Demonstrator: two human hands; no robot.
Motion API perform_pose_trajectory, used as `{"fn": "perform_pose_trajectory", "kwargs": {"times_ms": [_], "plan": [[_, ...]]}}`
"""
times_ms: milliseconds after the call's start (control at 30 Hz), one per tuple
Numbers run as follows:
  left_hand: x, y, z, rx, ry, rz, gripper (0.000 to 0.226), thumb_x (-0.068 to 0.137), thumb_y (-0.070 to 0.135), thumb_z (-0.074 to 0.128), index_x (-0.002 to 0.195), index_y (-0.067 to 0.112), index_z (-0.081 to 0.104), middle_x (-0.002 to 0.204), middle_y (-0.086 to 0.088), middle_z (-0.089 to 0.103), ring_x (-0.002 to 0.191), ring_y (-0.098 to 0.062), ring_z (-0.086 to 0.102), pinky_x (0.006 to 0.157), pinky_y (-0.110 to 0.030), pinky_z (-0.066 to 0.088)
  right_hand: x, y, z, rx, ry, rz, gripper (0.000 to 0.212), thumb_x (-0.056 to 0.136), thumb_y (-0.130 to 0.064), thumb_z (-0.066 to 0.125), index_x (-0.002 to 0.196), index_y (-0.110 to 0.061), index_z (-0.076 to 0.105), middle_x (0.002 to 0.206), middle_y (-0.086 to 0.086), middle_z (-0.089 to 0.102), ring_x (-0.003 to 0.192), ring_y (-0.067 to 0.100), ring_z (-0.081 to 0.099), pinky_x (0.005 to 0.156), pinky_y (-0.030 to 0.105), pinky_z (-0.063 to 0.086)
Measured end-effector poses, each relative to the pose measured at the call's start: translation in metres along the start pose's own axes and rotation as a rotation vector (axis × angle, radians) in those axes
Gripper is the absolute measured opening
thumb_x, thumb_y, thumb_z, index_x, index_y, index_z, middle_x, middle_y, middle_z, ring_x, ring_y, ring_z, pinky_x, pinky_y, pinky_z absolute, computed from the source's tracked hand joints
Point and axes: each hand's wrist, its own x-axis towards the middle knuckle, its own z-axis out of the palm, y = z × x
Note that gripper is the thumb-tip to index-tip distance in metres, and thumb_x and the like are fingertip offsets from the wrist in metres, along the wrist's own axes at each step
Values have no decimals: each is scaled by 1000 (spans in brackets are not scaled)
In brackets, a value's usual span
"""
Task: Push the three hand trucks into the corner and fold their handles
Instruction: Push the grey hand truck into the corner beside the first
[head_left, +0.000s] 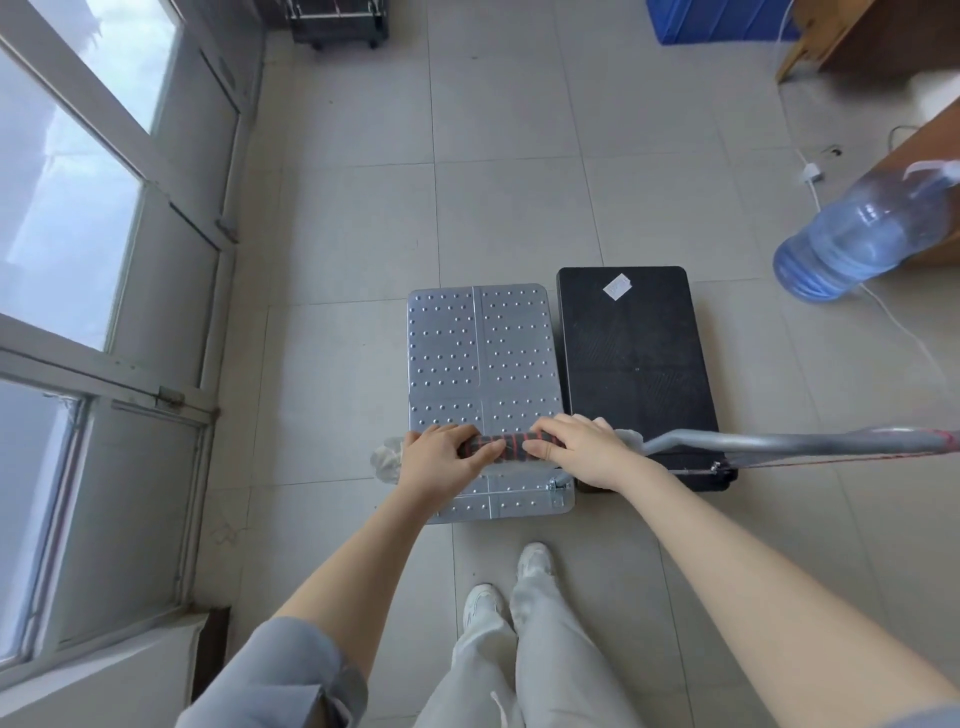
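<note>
A silver hand truck (480, 358) with a studded metal deck stands on the tiled floor in front of me. Its upright handle has a black and red grip (506, 448). My left hand (441, 457) and my right hand (576, 447) are both closed around that grip. Right beside it on the right stands a black hand truck (636, 358) with a white label on its deck; its grey handle bar (779, 441) runs off to the right. A third, dark hand truck (340, 23) sits at the far wall by the window corner.
Tall windows (67, 218) line the left side. A big blue water bottle (857, 239) lies at the right by a wooden desk (930, 156). A white cable (883, 306) runs over the floor there. A blue crate (711, 21) stands at the back.
</note>
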Motion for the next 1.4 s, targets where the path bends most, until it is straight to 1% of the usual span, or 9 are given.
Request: {"fn": "perform_pose_trajectory", "kwargs": {"times_ms": [100, 267, 567, 800, 933, 1033, 1200, 1333, 1400], "plan": [[27, 1, -10, 2, 28, 3, 57, 69, 76, 24, 68, 25, 50, 65, 10, 49, 80, -17, 48, 75, -34, 27, 21, 2, -20, -2, 6, -5, 43, 92, -60, 33, 111, -27, 54, 110, -1, 57, 109, 21, 48, 94, 41, 29], [74, 4, -30, 7, 27, -10, 49, 69, 75, 24, 57, 30, 36, 62, 9, 46, 78, -19, 47, 76, -35, 29, 59, 3, -62, -11, -47, -8, 45, 93, -60, 31, 112, -26, 52, 111, 1, 56, 110, 23, 47, 96, 44, 29], [156, 9, -69, 18, 47, -22, 55, 68, 77, 22, 70, 28, 47, 68, 10, 50, 80, -17, 47, 76, -34, 27, 130, 5, -131, -13, -100, -25, 52, 92, -61, 30, 120, -23, 51, 121, 2, 56, 116, 25, 49, 99, 46, 30], [222, 6, -94, 17, 86, -39, 63, 69, 77, 26, 75, 21, 56, 72, 7, 57, 82, -18, 51, 79, -35, 32, 186, 10, -181, 28, -112, -21, 44, 92, -60, 35, 107, -23, 54, 117, -1, 60, 110, 23, 51, 91, 41, 28], [256, 9, -111, 9, 76, -34, 58, 69, 76, 26, 70, 24, 52, 67, 9, 51, 82, -18, 51, 79, -36, 33, 214, 9, -207, 6, -111, -25, 35, 92, -60, 34, 98, -29, 50, 117, 0, 58, 112, 23, 49, 95, 44, 28], [285, 7, -127, 10, 74, -20, 53, 70, 75, 26, 66, 27, 46, 64, 10, 46, 80, -17, 49, 78, -36, 33, 238, 6, -228, 7, -63, -19, 43, 92, -61, 34, 106, -25, 54, 117, 0, 59, 114, 23, 49, 93, 43, 27], [340, 0, -159, 36, 69, -8, 53, 69, 76, 23, 67, 28, 46, 68, 9, 49, 82, -18, 50, 78, -35, 32, 282, -2, -264, 3, -43, -2, 49, 92, -61, 33, 115, -24, 53, 122, 2, 58, 117, 25, 48, 95, 43, 27], [386, -4, -182, 50, 68, 1, 47, 69, 75, 23, 60, 31, 38, 69, 9, 49, 78, -15, 43, 78, -34, 31, 323, -6, -298, 22, -58, 8, 49, 91, -62, 33, 114, -24, 54, 123, 2, 58, 117, 25, 50, 96, 43, 28], [408, -5, -193, 61, 86, -4, 51, 69, 75, 23, 65, 28, 43, 68, 10, 48, 78, -16, 44, 78, -35, 31, 343, -6, -313, 28, -51, 4, 48, 91, -63, 33, 112, -25, 54, 122, 1, 59, 116, 25, 51, 97, 44, 28]]}}
